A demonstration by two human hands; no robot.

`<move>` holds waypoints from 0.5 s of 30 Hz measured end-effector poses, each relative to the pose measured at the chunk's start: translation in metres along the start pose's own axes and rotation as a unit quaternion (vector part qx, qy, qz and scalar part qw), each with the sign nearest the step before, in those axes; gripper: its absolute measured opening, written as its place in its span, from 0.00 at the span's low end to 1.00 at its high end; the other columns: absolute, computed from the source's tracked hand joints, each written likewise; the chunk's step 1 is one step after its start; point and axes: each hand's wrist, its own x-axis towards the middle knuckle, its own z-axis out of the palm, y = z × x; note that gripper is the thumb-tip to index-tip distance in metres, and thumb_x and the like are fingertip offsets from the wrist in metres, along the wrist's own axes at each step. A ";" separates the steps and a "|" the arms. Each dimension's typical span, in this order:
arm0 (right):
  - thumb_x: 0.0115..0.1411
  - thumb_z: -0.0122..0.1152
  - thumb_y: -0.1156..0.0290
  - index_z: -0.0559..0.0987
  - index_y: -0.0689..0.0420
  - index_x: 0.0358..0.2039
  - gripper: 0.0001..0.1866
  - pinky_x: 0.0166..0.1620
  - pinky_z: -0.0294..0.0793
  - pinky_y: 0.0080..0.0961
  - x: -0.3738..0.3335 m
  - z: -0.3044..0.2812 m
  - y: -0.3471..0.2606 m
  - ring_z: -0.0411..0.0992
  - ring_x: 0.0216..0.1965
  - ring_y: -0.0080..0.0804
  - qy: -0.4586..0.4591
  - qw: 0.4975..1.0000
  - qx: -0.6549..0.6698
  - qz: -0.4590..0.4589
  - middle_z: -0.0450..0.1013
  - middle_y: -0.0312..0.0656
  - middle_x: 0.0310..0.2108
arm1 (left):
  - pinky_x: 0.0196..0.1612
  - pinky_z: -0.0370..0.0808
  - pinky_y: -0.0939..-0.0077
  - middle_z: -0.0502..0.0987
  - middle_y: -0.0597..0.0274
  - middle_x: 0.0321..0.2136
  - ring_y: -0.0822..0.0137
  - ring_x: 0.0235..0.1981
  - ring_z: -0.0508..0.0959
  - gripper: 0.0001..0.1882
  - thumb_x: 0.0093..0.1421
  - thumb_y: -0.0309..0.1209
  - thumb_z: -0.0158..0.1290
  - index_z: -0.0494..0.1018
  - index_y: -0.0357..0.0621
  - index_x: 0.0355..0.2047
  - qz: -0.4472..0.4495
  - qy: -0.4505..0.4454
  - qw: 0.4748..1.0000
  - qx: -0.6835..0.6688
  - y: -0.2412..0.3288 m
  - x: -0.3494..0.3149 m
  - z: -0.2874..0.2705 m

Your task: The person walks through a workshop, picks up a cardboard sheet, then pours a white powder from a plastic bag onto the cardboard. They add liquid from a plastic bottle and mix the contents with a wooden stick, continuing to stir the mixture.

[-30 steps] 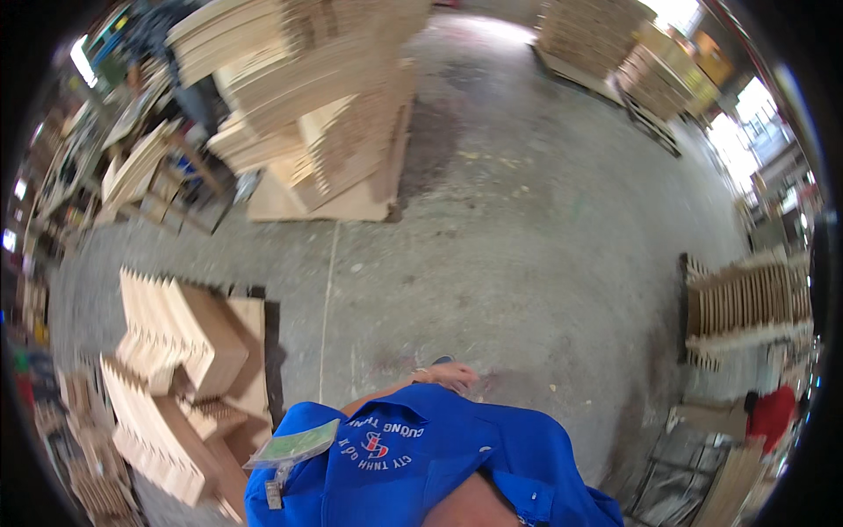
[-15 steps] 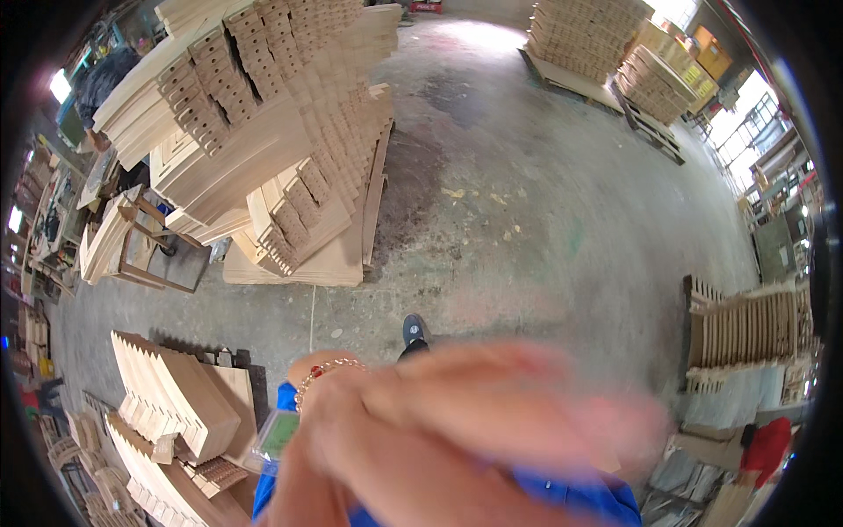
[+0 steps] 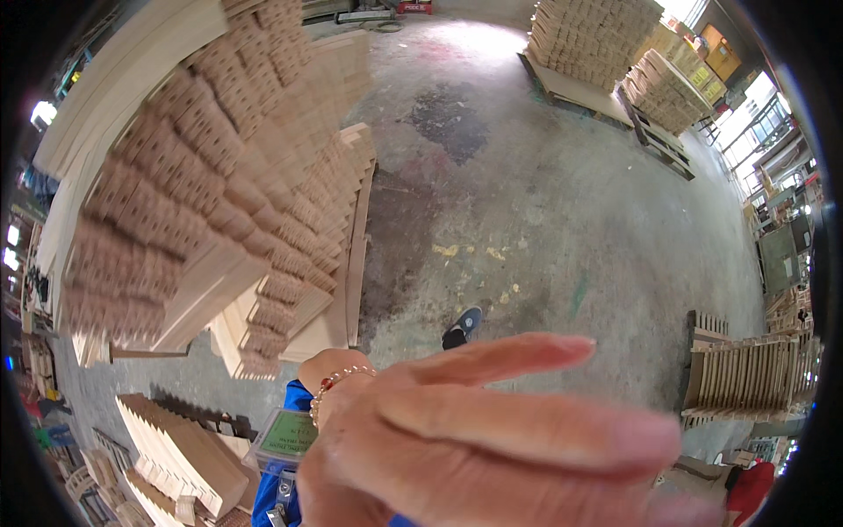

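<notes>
My left hand (image 3: pixel 457 430) fills the lower middle, close to the eye and blurred. Its back shows, with the fingers stretched to the right and apart. No object can be seen in it. A beaded bracelet (image 3: pixel 327 386) with a red bead circles the wrist. Beside that wrist hangs a green card in a clear badge holder (image 3: pixel 285 436), against blue clothing. My right hand does not show. Forward and left of the hand rises a big stack of pale wooden parts (image 3: pixel 167 184), many with drilled holes in their ends. One dark shoe (image 3: pixel 469 321) appears just beyond the fingers.
More curved wooden pieces (image 3: pixel 180 448) stand in rows at the lower left. Slatted wooden parts (image 3: pixel 746 378) are piled at the right. Loaded pallets (image 3: pixel 588 48) stand at the far right on the stained concrete floor (image 3: pixel 527 211). A red item (image 3: pixel 749 492) is at the lower right.
The large wooden stack now looks nearer and lower in view. The shoe has shifted right. My left hand's fingers have spread and show more clearly.
</notes>
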 end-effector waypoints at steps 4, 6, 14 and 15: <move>0.62 0.40 0.56 0.78 0.63 0.31 0.24 0.33 0.66 0.44 0.074 -0.001 -0.071 0.69 0.27 0.51 0.010 0.999 0.007 0.034 0.73 0.56 0.29 | 0.53 0.62 0.54 0.69 0.43 0.48 0.47 0.52 0.67 0.26 0.62 0.52 0.41 0.68 0.42 0.46 -0.008 0.008 1.000 -0.011 -0.057 0.035 -0.089; 0.62 0.40 0.56 0.78 0.63 0.32 0.24 0.33 0.66 0.44 0.116 -0.005 -0.113 0.69 0.27 0.50 0.012 0.999 0.012 0.047 0.73 0.56 0.29 | 0.53 0.63 0.54 0.69 0.43 0.48 0.46 0.51 0.67 0.26 0.62 0.52 0.41 0.67 0.42 0.47 -0.018 0.023 0.999 -0.013 -0.080 0.050 -0.133; 0.62 0.40 0.56 0.78 0.62 0.34 0.23 0.33 0.66 0.43 0.326 -0.063 -0.356 0.68 0.26 0.48 0.063 0.997 0.036 -0.001 0.74 0.55 0.30 | 0.51 0.64 0.52 0.70 0.42 0.45 0.44 0.49 0.69 0.25 0.62 0.50 0.42 0.65 0.41 0.48 -0.007 0.066 0.998 -0.011 -0.169 0.105 -0.305; 0.62 0.40 0.57 0.78 0.61 0.35 0.22 0.33 0.66 0.42 0.346 -0.067 -0.392 0.68 0.26 0.48 0.068 0.997 0.041 -0.015 0.74 0.54 0.30 | 0.51 0.65 0.52 0.70 0.42 0.45 0.44 0.49 0.69 0.25 0.62 0.50 0.42 0.64 0.41 0.48 -0.003 0.065 0.998 -0.010 -0.174 0.113 -0.328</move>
